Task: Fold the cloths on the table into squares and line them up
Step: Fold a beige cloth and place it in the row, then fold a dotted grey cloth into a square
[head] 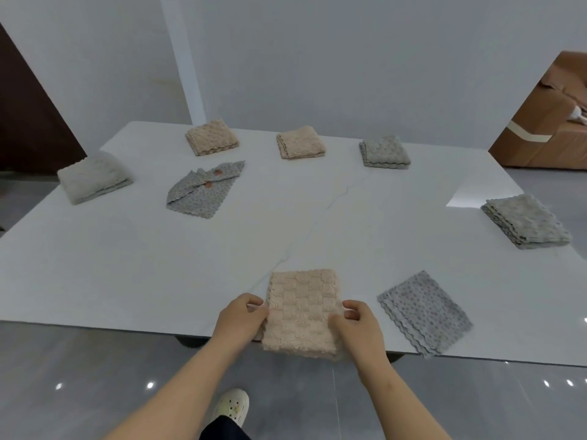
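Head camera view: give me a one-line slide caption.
Left hand and right hand grip a beige checkered cloth at the white table's near edge.

A single wide-angle view, taken from a camera worn on the person's head. It stands at the near long edge of the desk (127, 265) and faces across it toward the far wall (317, 58), tilted forward and down. Both forearms rise from the bottom border. The left hand (239, 315), the right hand (357, 325) and the beige cloth (301, 312) they hold lie closest to the lens. The desk's far edge shows whole, and the near corners run out of frame. Floor (95, 376) and a shoe (230, 406) show below.
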Available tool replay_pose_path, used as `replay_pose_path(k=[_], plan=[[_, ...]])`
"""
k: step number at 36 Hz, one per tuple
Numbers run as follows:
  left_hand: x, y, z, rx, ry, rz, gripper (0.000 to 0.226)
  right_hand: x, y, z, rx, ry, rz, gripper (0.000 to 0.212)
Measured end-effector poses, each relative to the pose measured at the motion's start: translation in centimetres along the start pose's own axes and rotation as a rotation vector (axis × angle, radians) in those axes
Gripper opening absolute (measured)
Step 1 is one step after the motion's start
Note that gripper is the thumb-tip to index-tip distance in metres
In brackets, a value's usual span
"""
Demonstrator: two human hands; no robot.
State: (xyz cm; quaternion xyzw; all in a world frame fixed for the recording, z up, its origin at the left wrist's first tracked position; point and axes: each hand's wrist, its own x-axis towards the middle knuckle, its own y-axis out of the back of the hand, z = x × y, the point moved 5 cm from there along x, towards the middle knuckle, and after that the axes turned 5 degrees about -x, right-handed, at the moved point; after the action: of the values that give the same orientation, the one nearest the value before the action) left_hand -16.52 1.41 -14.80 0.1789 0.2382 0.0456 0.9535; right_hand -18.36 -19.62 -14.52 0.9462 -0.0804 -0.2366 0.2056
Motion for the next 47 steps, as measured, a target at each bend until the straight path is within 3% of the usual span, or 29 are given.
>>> replay_pose_path(k=[10,20,29,34,37,41,47], plan=[[3.6,3.4,1.3,0.183,-0.117,0.008,0.009,1.6,-2.0,-5.1,-0.296,0.254,0.116,0.039],[11.1,10.7,2.8,0.359,-0.239,0.009,0.014,5.7,-10.8,-12.2,-0.488,0.384,0.058,0.034],[18.0,16.5,2.8,0.788,-0.349,-0.024,0.033,8.4,-19.8,-15.9,-0.935,0.297,-0.034,0.038],[21.1,18.2,3.0,0.912,-0.439,-0.047,0.030,9.4,-23.4,-17.6,-0.992,0.275,-0.007,0.042],[22.5,19.3,4.1,0.851,-0.604,0.077,0.011,10.2,-24.5,-18.4,-0.979,0.250,-0.004,0.041],[24.6,20.0,5.1,0.852,-0.743,0.158,0.030,11.3,-25.2,-19.3,-0.935,0.203,-0.003,0.035],[27.4,19.7,4.9,0.913,-0.673,-0.055,0.046,11.8,-25.3,-19.3,-0.970,0.184,-0.022,0.035]])
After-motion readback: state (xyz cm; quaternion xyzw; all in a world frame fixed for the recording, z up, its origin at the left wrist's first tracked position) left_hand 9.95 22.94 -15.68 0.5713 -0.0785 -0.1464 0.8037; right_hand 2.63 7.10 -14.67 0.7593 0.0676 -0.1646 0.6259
